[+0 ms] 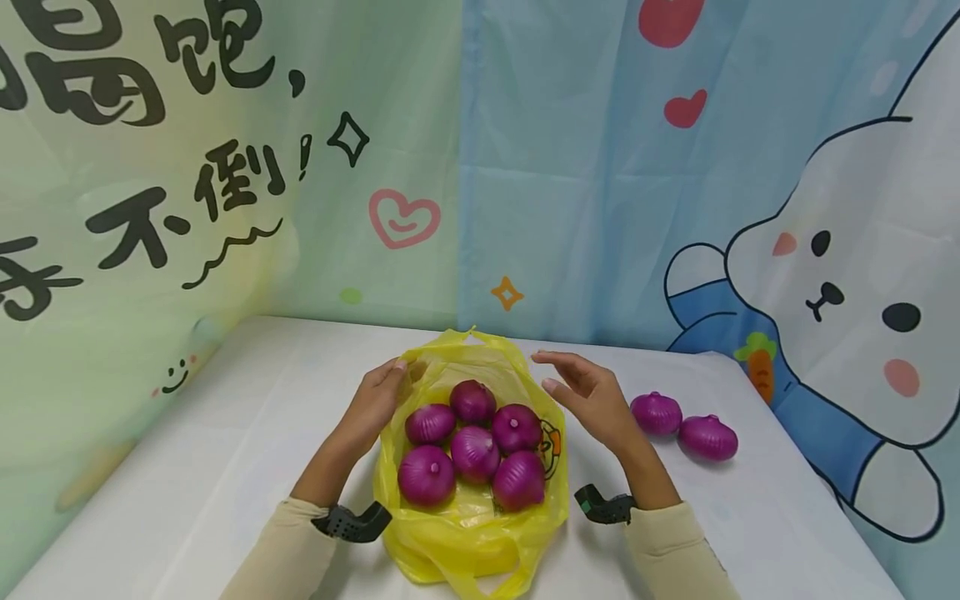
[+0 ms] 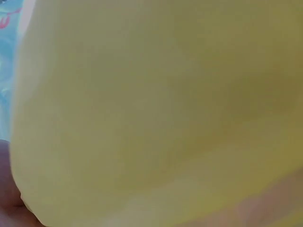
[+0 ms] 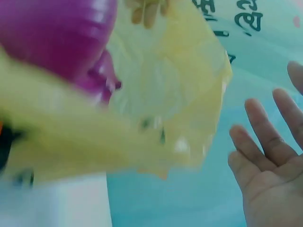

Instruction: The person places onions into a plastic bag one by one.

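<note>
A yellow plastic bag lies on the table with its mouth spread wide, and several purple onions sit inside it. At the bag's upper left rim, my left hand grips the film between thumb and fingers. Bag film fills most of the left wrist view and hides much of that hand. My right hand hovers beside the bag's right rim, holding nothing. The right wrist view shows its fingers spread loosely, apart from the film. Two more onions rest on the table to the right of the right hand.
The white table runs back to a printed cloth backdrop behind and at both sides. Dark wrist cameras sit on both wrists. The bag's handle droops toward the near side.
</note>
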A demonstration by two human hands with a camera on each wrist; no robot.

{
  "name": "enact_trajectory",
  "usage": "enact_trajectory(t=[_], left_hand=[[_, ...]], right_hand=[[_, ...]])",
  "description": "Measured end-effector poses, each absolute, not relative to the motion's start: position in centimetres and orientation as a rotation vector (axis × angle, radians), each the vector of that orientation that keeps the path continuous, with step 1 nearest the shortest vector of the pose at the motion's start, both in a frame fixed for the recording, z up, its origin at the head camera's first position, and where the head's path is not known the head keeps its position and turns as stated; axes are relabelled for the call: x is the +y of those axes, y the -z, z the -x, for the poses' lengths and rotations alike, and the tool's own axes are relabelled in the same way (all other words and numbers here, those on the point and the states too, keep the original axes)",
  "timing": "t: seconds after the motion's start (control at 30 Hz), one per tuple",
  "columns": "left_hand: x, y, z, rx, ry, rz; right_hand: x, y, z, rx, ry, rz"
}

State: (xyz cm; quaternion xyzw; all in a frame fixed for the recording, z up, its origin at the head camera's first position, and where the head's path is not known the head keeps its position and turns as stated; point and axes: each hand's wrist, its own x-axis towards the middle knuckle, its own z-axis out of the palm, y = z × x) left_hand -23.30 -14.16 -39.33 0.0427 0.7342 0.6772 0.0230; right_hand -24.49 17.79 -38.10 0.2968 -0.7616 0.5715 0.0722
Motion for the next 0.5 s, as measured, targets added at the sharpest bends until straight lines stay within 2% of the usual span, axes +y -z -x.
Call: enact_trajectory(t=[0.3,0.5], left_hand=[[-14.2,39.4,23.3,2.25,-2.105,-0.17],[-14.3,39.6,23.4,2.246,-2.104,-0.183]], right_hand=[[22.8,39.3,24.7,-2.326,-1.649,-0.727],[26.5,40.4,25.3,-2.36,-1.532,-0.414]])
